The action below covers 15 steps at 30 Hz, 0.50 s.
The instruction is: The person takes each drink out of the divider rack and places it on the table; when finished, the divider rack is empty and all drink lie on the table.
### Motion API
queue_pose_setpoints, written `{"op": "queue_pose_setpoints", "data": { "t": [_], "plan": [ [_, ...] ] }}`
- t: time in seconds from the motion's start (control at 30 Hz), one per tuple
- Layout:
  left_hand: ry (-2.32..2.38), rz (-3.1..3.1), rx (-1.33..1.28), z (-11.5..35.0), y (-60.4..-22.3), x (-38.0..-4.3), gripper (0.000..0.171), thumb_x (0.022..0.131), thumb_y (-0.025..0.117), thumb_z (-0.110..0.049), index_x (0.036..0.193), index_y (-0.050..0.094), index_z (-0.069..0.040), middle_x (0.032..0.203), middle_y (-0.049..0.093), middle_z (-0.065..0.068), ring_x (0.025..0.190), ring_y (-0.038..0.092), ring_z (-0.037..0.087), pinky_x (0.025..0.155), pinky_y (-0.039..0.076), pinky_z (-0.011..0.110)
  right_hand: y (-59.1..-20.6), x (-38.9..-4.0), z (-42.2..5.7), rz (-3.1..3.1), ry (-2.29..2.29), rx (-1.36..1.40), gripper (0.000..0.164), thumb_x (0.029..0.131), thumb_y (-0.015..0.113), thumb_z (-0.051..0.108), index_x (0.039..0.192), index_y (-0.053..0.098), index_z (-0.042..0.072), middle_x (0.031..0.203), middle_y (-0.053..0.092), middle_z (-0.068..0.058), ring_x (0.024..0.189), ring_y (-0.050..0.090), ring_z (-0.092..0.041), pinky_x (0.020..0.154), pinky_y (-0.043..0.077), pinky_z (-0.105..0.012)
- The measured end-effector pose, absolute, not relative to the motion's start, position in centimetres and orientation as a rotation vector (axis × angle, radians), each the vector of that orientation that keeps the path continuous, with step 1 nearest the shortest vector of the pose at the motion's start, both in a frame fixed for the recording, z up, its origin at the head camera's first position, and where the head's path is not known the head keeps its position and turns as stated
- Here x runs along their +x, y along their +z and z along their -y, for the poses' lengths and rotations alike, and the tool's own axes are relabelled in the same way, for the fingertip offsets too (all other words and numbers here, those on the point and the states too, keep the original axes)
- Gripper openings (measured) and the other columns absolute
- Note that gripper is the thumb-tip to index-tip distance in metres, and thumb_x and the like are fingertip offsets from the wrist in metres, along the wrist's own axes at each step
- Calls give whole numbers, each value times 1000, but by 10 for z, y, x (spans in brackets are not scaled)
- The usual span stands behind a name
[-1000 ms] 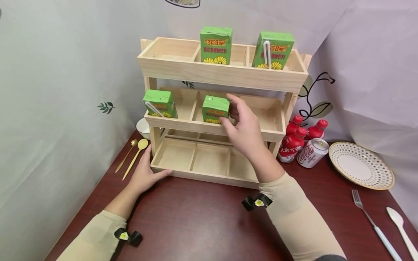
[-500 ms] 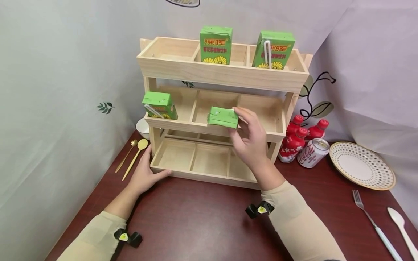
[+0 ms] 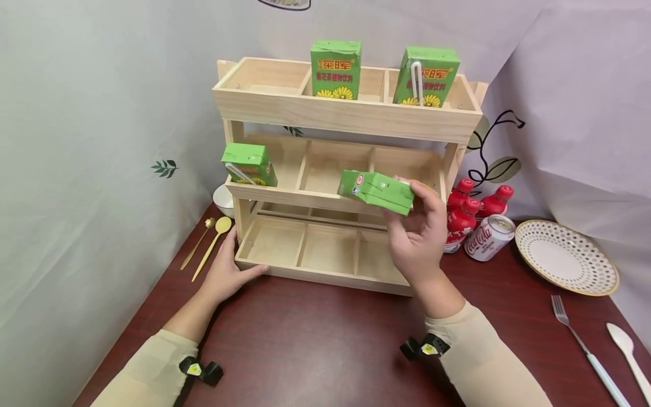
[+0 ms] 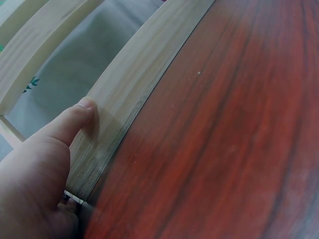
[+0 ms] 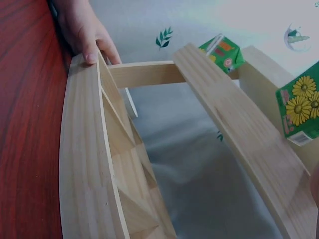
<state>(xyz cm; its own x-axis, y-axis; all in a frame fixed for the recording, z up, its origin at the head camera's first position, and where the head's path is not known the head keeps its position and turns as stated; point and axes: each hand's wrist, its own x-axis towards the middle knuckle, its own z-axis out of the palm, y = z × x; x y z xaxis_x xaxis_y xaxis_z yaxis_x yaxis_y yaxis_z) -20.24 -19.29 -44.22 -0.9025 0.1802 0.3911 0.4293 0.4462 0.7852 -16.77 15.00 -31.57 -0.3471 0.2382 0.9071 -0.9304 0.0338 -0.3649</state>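
A green drink carton (image 3: 382, 191) is tilted in front of the middle tier of the wooden rack (image 3: 346, 117). My right hand (image 3: 419, 240) pinches it by its right end, above the tier's front board. In the right wrist view the flower-printed carton (image 5: 300, 107) shows at the right edge, with only a sliver of the hand there. At the rack's lower left corner, my left hand (image 3: 226, 272) grips the bottom tier, thumb on its front board (image 4: 127, 82) and fingers round the side. Another carton (image 3: 249, 164) leans in the middle tier's left compartment.
On the top tier stand two cartons, one in the centre (image 3: 336, 70) and one at right (image 3: 426, 77). Red bottles (image 3: 460, 223), a can (image 3: 489, 237), a plate (image 3: 567, 257), a fork (image 3: 585, 345) and a white spoon lie right. Gold spoons (image 3: 213, 246) and a bowl (image 3: 224, 200) are left.
My right hand has lifted the carton out of the middle tier's centre compartment, tipped it over, and moved it right and toward me. The left hand has stayed on the rack's corner.
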Motion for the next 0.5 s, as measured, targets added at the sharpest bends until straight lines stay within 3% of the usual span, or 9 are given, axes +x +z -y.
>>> {"op": "queue_pose_setpoints", "data": {
  "t": [0.07,0.23,0.5],
  "plan": [
    [-1446,2444,-527,191,-440,-202,113,64,92,-16,152,21,-6,138,41,23,120,43,39,95,32,55,-316,-162,-154,1321,1481,773,50,76,68,-21,119,42,-21,114,52,-37,107,55,-40,87,51,-39],
    [-1406,2460,-492,198,-459,-215,117,63,93,-24,154,20,-18,138,42,14,120,43,29,97,32,52,-322,-153,-166,1322,1411,727,50,79,74,-8,116,45,-24,112,57,-34,103,59,-37,86,51,-35],
    [-1398,2472,-483,204,-473,-221,119,61,93,-33,154,20,-26,138,42,9,119,43,26,97,32,51,-343,-135,-192,1305,1414,739,51,76,75,-12,116,46,-26,108,53,-41,103,58,-41,86,51,-35]
  ]
}}
